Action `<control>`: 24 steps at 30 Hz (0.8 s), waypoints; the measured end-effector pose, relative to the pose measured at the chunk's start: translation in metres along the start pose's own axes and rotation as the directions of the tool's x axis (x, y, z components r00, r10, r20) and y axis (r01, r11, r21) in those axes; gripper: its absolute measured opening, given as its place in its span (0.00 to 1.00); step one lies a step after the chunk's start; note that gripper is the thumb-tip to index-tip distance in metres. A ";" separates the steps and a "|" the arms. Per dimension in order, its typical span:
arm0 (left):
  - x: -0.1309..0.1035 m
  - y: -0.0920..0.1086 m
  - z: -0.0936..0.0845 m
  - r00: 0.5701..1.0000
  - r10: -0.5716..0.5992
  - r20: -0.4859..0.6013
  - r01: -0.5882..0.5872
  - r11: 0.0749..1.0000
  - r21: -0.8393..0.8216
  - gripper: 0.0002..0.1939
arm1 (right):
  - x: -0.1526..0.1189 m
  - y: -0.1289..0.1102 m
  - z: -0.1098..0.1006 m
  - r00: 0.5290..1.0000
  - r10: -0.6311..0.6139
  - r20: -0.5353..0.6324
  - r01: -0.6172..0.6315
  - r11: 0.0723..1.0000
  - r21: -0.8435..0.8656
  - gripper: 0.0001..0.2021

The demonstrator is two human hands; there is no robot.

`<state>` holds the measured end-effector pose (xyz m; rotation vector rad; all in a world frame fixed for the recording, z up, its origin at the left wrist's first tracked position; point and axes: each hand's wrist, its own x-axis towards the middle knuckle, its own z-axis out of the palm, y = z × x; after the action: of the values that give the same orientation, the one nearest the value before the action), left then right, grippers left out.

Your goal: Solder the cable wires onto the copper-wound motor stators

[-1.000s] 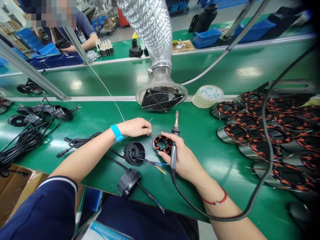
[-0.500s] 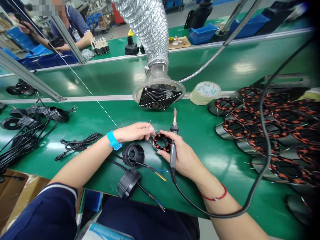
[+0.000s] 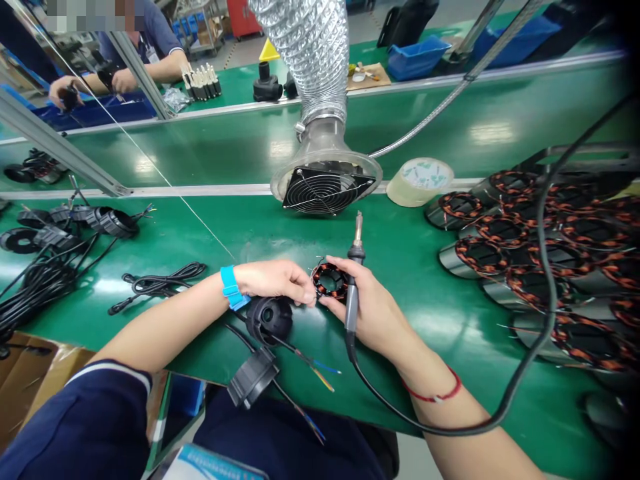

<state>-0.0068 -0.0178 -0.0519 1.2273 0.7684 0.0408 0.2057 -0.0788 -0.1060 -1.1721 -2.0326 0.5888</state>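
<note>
My right hand [image 3: 377, 313] grips a small motor stator [image 3: 330, 268], a ring with orange-brown windings, between thumb and fingers. The same hand also carries a soldering iron [image 3: 352, 310], its metal tip pointing up and away. At the stator's lower left edge, my left hand [image 3: 283, 280] has thumb and forefinger pinched together. What lies between those fingertips is too small to make out. Just below my left hand sits a round black end cap [image 3: 280, 327] with a cable. A second black cap [image 3: 253, 378] lies nearer to me, coloured wire ends trailing to the right.
A fan under a foil duct [image 3: 327, 190] hangs ahead, beside a tape roll [image 3: 420, 183]. Several wound stators in metal sleeves [image 3: 480, 257] crowd the right. Black cables [image 3: 45, 287] lie left. The iron's cord [image 3: 543, 267] loops across the right. Another person [image 3: 160, 60] works beyond the partition.
My left hand has moved down along the stator's left side, from its upper to its lower edge. The thin wire seen above those fingers no longer shows there. The view has shifted slightly.
</note>
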 end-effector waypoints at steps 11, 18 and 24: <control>-0.050 0.033 0.024 0.954 0.258 -0.155 -0.053 0.651 0.757 0.10 | 0.002 0.003 -0.022 0.996 -0.024 0.087 0.019 0.998 0.054 0.27; -0.078 0.023 0.052 0.963 0.253 0.090 -0.146 0.214 0.966 0.10 | 0.000 0.001 -0.026 0.997 0.001 -0.071 0.005 0.997 0.082 0.25; -0.063 0.011 0.036 0.897 0.429 -0.104 -0.007 0.248 0.969 0.12 | -0.006 -0.036 -0.021 0.982 0.098 -0.159 -0.036 0.936 0.351 0.19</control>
<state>-0.0308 -0.0698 -0.0067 2.6194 0.9477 0.0283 0.2041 -0.1014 -0.0698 -1.0429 -1.6630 0.8121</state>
